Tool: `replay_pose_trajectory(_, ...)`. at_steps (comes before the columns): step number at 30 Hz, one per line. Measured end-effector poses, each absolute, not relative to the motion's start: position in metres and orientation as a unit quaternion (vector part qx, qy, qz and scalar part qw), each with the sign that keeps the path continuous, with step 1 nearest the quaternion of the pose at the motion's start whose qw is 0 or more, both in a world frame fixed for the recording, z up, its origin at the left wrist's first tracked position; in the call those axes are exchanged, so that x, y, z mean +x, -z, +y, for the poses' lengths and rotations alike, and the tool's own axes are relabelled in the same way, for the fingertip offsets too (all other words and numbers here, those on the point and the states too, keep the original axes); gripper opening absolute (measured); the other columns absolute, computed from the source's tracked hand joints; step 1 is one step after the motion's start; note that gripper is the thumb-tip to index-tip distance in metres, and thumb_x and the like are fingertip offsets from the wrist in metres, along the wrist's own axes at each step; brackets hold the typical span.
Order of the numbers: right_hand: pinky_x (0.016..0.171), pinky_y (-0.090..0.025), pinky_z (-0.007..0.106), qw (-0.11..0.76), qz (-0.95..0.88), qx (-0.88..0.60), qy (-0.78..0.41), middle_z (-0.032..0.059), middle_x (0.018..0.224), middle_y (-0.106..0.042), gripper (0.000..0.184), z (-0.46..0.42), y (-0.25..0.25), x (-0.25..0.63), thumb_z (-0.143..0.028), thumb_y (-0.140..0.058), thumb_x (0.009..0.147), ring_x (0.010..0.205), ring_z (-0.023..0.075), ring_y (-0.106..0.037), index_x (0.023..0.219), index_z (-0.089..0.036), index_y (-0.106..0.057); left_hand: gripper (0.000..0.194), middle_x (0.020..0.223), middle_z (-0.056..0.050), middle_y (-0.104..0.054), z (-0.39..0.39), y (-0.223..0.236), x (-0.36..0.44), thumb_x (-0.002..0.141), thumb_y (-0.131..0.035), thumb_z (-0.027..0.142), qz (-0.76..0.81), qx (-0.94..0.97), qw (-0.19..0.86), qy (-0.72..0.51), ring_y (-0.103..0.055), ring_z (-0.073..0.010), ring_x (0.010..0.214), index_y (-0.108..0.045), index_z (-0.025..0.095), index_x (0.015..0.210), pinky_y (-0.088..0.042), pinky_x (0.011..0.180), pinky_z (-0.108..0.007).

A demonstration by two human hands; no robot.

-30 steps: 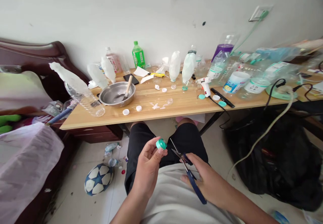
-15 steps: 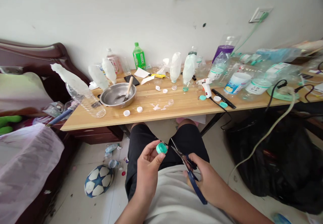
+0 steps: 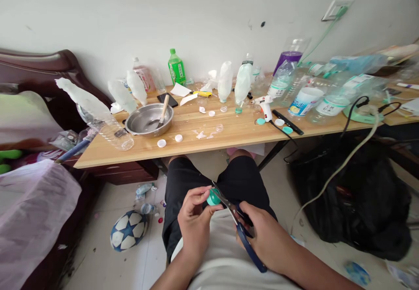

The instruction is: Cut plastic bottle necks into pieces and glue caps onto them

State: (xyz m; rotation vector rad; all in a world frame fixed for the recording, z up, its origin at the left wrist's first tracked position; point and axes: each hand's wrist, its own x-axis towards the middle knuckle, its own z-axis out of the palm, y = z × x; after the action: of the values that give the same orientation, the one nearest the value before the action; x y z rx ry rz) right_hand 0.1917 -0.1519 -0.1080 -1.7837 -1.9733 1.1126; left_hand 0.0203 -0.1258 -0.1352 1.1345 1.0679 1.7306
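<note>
Between the thumb and fingers of my left hand (image 3: 195, 220) is a green bottle cap (image 3: 213, 197), held above my lap. My right hand (image 3: 262, 233) grips a pair of scissors (image 3: 248, 242) with dark blue handles. The scissors' blades are parted and lie at the cap's upper right edge; whether they bite into it I cannot tell. Beyond both hands, white caps (image 3: 178, 138) and clear plastic scraps (image 3: 200, 135) lie near the front of the wooden table (image 3: 147, 155).
On the table stand a metal bowl (image 3: 131, 129) with a brush (image 3: 163, 111), a glue gun (image 3: 265, 107), a green bottle (image 3: 176, 67) and several clear bottles (image 3: 329, 107). A ball (image 3: 128, 230) lies on the floor at left, a black bag (image 3: 353, 207) at right.
The scissors have moved left and reached the green cap, their blades now overlapping its edge. My left hand has turned the cap and shifted slightly right. The view has tilted a little.
</note>
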Motion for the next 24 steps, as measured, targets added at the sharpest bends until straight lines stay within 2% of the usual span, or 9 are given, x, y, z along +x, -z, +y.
replay_pose_trajectory(3, 0.055, -0.031, 0.026, 0.088, -0.687, -0.641, -0.332, -0.0011, 0.066, -0.06, 0.018, -0.149, 0.108, 0.194, -0.023, -0.055, 0.072, 0.058, 0.0149, -0.051, 0.068, -0.024, -0.038, 0.031, 0.087, -0.001, -0.072, -0.124, 0.133, 0.022, 0.057, -0.087, 0.01, 0.437, 0.405, 0.424, -0.682, -0.07, -0.0169, 0.088, -0.077, 0.025, 0.082, -0.057, 0.078, -0.026)
replay_pose_trajectory(6, 0.054, -0.027, 0.027, 0.062, -0.7, -0.655, -0.278, -0.001, 0.058, -0.056, 0.024, -0.145, 0.113, 0.201, -0.026, -0.055, 0.074, 0.054, 0.0159, -0.048, 0.061, -0.024, -0.035, 0.026, 0.078, -0.001, -0.07, -0.127, 0.131, 0.021, 0.052, -0.089, 0.015, 0.465, 0.381, 0.481, -0.638, -0.067, -0.015, 0.074, -0.077, 0.021, 0.074, -0.054, 0.065, -0.022)
replay_pose_trajectory(8, 0.053, -0.026, 0.027, 0.077, -0.696, -0.66, -0.27, -0.0019, 0.054, -0.053, 0.027, -0.143, 0.117, 0.21, -0.03, -0.055, 0.077, 0.052, 0.0156, -0.046, 0.059, -0.024, -0.035, 0.025, 0.075, -0.001, -0.071, -0.13, 0.131, 0.02, 0.057, -0.088, 0.021, 0.482, 0.364, 0.541, -0.585, -0.065, -0.0138, 0.067, -0.078, 0.02, 0.08, -0.052, 0.063, -0.022)
replay_pose_trajectory(12, 0.054, -0.034, 0.025, 0.149, -0.679, -0.655, -0.295, -0.0025, 0.059, -0.056, 0.026, -0.141, 0.119, 0.233, -0.041, -0.054, 0.085, 0.054, 0.0153, -0.05, 0.066, -0.024, -0.045, 0.032, 0.08, -0.004, -0.075, -0.136, 0.131, 0.017, 0.072, -0.08, 0.032, 0.485, 0.326, 0.616, -0.528, -0.069, -0.0179, 0.072, -0.074, 0.02, 0.101, -0.055, 0.073, -0.03)
replay_pose_trajectory(14, 0.058, -0.04, 0.026, 0.156, -0.69, -0.629, -0.323, -0.0006, 0.07, -0.062, 0.023, -0.143, 0.115, 0.239, -0.045, -0.053, 0.087, 0.062, 0.0163, -0.056, 0.077, -0.024, -0.05, 0.034, 0.085, -0.004, -0.073, -0.137, 0.13, 0.017, 0.07, -0.081, 0.031, 0.479, 0.333, 0.619, -0.526, -0.068, -0.0177, 0.073, -0.074, 0.021, 0.101, -0.055, 0.074, -0.03)
replay_pose_trajectory(16, 0.069, -0.047, 0.028, 0.155, -0.712, -0.594, -0.341, 0.0034, 0.087, -0.064, 0.023, -0.147, 0.109, 0.237, -0.046, -0.052, 0.09, 0.077, 0.0185, -0.061, 0.091, -0.024, -0.052, 0.035, 0.091, -0.004, -0.071, -0.135, 0.129, 0.019, 0.067, -0.083, 0.03, 0.477, 0.346, 0.612, -0.528, -0.066, -0.0164, 0.074, -0.074, 0.021, 0.1, -0.054, 0.073, -0.029)
replay_pose_trajectory(19, 0.085, -0.047, 0.033, 0.147, -0.732, -0.562, -0.356, 0.0081, 0.103, -0.061, 0.027, -0.153, 0.103, 0.226, -0.047, -0.049, 0.092, 0.097, 0.0216, -0.059, 0.102, -0.022, -0.048, 0.034, 0.1, -0.006, -0.066, -0.132, 0.127, 0.021, 0.067, -0.083, 0.027, 0.473, 0.365, 0.588, -0.546, -0.065, -0.0178, 0.084, -0.075, 0.022, 0.099, -0.054, 0.074, -0.028)
replay_pose_trajectory(21, 0.084, -0.046, 0.034, 0.133, -0.731, -0.558, -0.371, 0.0081, 0.103, -0.06, 0.025, -0.157, 0.103, 0.217, -0.046, -0.049, 0.092, 0.097, 0.0225, -0.057, 0.1, -0.022, -0.047, 0.033, 0.103, -0.006, -0.065, -0.13, 0.127, 0.022, 0.066, -0.084, 0.025, 0.459, 0.38, 0.567, -0.569, -0.065, -0.0194, 0.09, -0.075, 0.022, 0.098, -0.055, 0.077, -0.028)
replay_pose_trajectory(24, 0.079, -0.045, 0.034, 0.122, -0.715, -0.567, -0.39, 0.0062, 0.097, -0.06, 0.021, -0.161, 0.106, 0.204, -0.044, -0.05, 0.092, 0.089, 0.022, -0.057, 0.092, -0.023, -0.046, 0.031, 0.099, -0.005, -0.065, -0.128, 0.125, 0.022, 0.064, -0.085, 0.022, 0.45, 0.4, 0.527, -0.6, -0.066, -0.019, 0.089, -0.074, 0.021, 0.094, -0.056, 0.077, -0.028)
